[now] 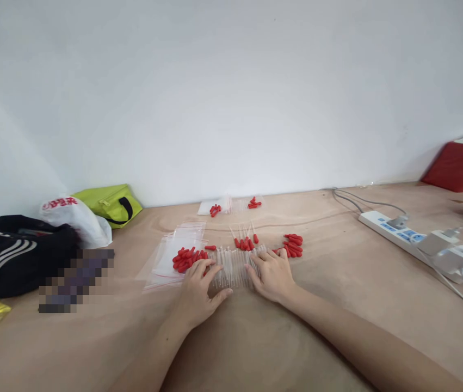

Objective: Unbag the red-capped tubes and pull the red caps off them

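A row of clear thin tubes [233,267] lies side by side on the wooden table [337,294]. My left hand [199,291] rests flat at the row's left end, fingers stretched out. At the right end my right hand [271,275] lies flat too, fingers touching the tubes. Piles of small red caps sit left [186,258] and right [294,245] of the row, with a few more behind it [245,243]. Clear zip bags [174,256] lie under and beside the left pile.
More bags with red caps [231,205] lie near the wall. A black striped bag [14,256], a white plastic bag [76,218] and a green pouch [111,202] stand at left. A white power strip [411,237] with chargers and cables runs at right, beside a red box [462,166].
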### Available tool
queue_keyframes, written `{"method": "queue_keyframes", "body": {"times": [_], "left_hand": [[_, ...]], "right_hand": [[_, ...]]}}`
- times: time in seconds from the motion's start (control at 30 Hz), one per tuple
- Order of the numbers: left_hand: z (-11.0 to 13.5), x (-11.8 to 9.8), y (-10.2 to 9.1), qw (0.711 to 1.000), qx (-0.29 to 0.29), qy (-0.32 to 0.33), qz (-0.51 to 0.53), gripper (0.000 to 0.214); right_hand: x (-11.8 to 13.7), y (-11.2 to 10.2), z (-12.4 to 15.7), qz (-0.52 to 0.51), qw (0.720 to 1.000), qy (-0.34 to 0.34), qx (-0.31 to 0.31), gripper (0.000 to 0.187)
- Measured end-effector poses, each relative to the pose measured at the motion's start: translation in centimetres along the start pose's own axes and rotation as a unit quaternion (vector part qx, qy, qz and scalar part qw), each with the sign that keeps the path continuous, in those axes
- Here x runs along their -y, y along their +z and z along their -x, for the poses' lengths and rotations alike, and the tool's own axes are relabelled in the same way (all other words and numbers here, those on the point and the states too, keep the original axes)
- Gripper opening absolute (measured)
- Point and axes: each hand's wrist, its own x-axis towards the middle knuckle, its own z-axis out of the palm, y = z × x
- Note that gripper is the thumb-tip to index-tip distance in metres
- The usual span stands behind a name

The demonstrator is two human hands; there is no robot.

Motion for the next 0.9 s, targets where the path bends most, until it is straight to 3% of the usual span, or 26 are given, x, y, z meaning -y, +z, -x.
{"method": "queue_keyframes", "body": {"times": [0.17, 0.4, 0.67, 0.73, 0.9], "left_hand": [[0.0, 0.3, 0.1, 1.0, 0.003, -0.005, -0.008, 0.039], [0.2, 0.7, 0.2, 1.0, 0.013, 0.0, -0.009, 0.039], [0.2, 0.8, 0.0, 1.0, 0.008, 0.01, -0.006, 0.037], [0.2, 0.8, 0.0, 1.0, 0.005, 0.007, -0.006, 0.036], [0.1, 0.7, 0.1, 1.0, 0.006, 0.002, 0.005, 0.037]], "right_hand": [[-1.8, 0.5, -3.1, 0.041, 0.998, 0.021, 0.035, 0.027], [-3.6, 1.7, -7.8, 0.086, 0.987, -0.119, 0.067, 0.025], [-4.3, 2.0, -9.3, 0.1, 0.965, -0.238, 0.049, 0.017], [-4.5, 1.8, -8.9, 0.096, 0.967, -0.237, 0.019, 0.021], [-5.0, 0.7, -4.9, 0.035, 0.964, -0.211, -0.16, 0.034]]}}
